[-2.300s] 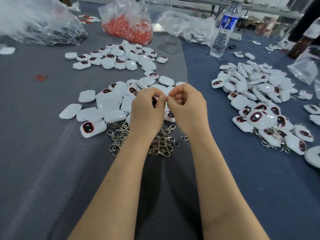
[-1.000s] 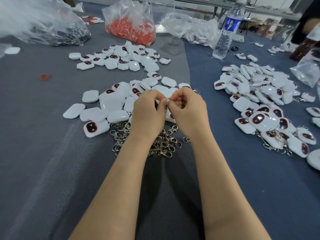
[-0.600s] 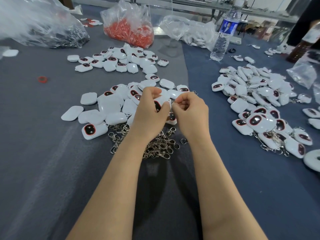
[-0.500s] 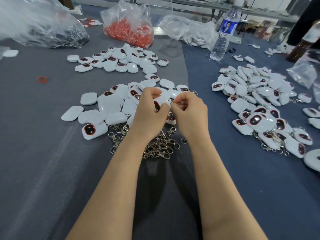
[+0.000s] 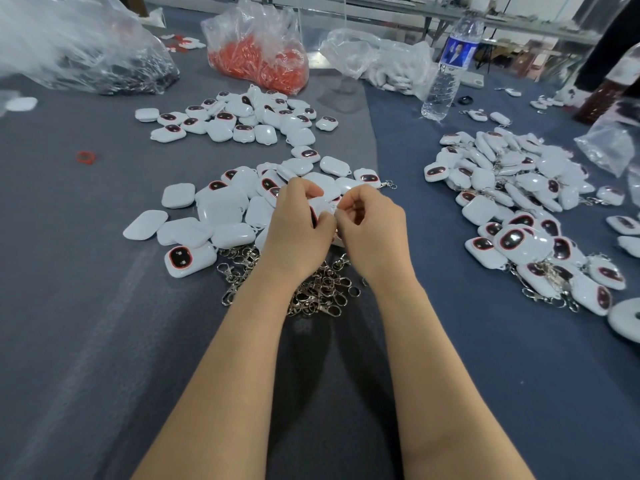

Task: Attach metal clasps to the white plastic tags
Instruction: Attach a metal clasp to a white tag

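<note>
My left hand (image 5: 298, 226) grips a white plastic tag (image 5: 320, 204) just above the table, fingers curled round it. My right hand (image 5: 372, 226) pinches a small metal clasp (image 5: 337, 204) against the tag's edge; most of the clasp is hidden by my fingers. Under my wrists lies a heap of loose metal clasps (image 5: 318, 289). A pile of bare white tags (image 5: 221, 213) spreads to the left and behind my hands. To the right sits a pile of tags with clasps fitted (image 5: 526, 216).
Another group of tags (image 5: 242, 119) lies further back. A bag of red parts (image 5: 259, 53), a bag of dark metal parts (image 5: 86, 60), a clear bag (image 5: 377, 64) and a water bottle (image 5: 446, 74) stand at the back. A red ring (image 5: 86, 156) lies far left.
Both hands have stayed together on the tag and clasp, sinking slightly toward the table. Fingers shifted a little. The piles are unchanged.
</note>
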